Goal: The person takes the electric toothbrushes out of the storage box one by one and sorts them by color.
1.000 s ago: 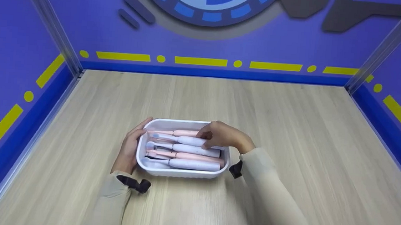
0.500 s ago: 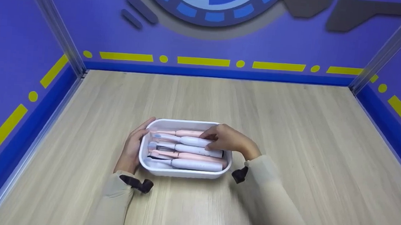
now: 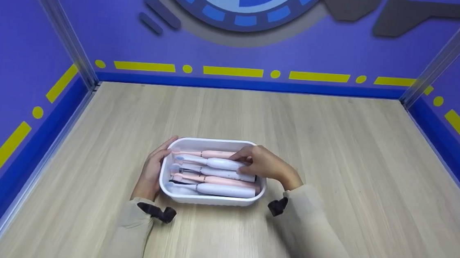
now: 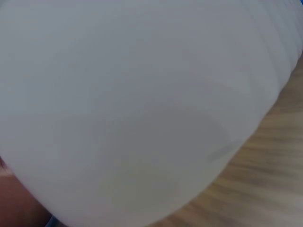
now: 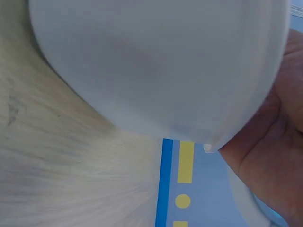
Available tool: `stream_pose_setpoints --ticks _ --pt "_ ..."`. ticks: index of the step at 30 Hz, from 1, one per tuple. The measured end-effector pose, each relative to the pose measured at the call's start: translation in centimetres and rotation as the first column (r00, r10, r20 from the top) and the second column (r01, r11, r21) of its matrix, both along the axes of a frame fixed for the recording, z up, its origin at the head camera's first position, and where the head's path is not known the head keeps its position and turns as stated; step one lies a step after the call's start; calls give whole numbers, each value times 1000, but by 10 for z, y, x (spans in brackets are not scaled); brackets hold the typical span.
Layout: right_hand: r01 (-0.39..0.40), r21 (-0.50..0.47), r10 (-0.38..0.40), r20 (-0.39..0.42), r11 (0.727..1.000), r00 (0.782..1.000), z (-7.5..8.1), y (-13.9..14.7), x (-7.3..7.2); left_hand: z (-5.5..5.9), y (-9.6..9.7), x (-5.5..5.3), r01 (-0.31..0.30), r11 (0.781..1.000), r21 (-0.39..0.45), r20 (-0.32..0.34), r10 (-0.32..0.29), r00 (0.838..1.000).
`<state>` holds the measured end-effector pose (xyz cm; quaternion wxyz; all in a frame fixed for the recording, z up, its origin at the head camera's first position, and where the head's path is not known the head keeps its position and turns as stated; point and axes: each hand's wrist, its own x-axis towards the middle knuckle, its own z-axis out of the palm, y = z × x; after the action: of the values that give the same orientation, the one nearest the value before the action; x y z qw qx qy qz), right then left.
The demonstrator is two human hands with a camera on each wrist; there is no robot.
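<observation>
A white plastic bin (image 3: 212, 200) sits on the table, holding several electric toothbrushes laid side by side, heads to the left. My left hand (image 3: 152, 170) grips the bin's left end, with its thumb at the rim. Reaching over the right end, my right hand (image 3: 266, 162) pinches the handle of a white electric toothbrush (image 3: 219, 163) between thumb and fingers. A pink toothbrush (image 3: 215, 154) lies behind it; another white one (image 3: 226, 174), a pink one (image 3: 230, 181) and a white one (image 3: 225, 190) lie in front. Both wrist views are mostly filled by the bin's outer wall (image 4: 142, 94).
Around the bin spreads a light wood table (image 3: 334, 153). A purple-blue back wall (image 3: 235, 55) with yellow marks and side panels (image 3: 9, 66) enclose it. Dark wrist cameras (image 3: 168, 214) are strapped over both beige sleeves.
The right wrist has shifted slightly to the right and toward me while the fingers stay at the white toothbrush. The left hand keeps its place on the bin. The head view has shifted slightly.
</observation>
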<state>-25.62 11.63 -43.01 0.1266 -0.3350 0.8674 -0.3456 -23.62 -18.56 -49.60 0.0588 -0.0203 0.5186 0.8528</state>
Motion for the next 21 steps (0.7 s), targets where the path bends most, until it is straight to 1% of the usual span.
stream_pose_setpoints --ticks 5,10,18,21 --pt "4 -34 -4 -20 999 1000 -2 1 2 0 0 0 -2 1000 3 5 2 1000" --pt "14 -78 -16 -22 997 1000 -5 2 3 0 -1 0 0 1000 1 14 0 1000" --pt "23 -145 -29 -40 989 999 -3 2 7 -1 0 0 -8 999 -31 24 9 1000" --pt "21 -190 -30 -45 982 999 -2 2 9 1 0 1 -16 999 -36 25 17 1000"
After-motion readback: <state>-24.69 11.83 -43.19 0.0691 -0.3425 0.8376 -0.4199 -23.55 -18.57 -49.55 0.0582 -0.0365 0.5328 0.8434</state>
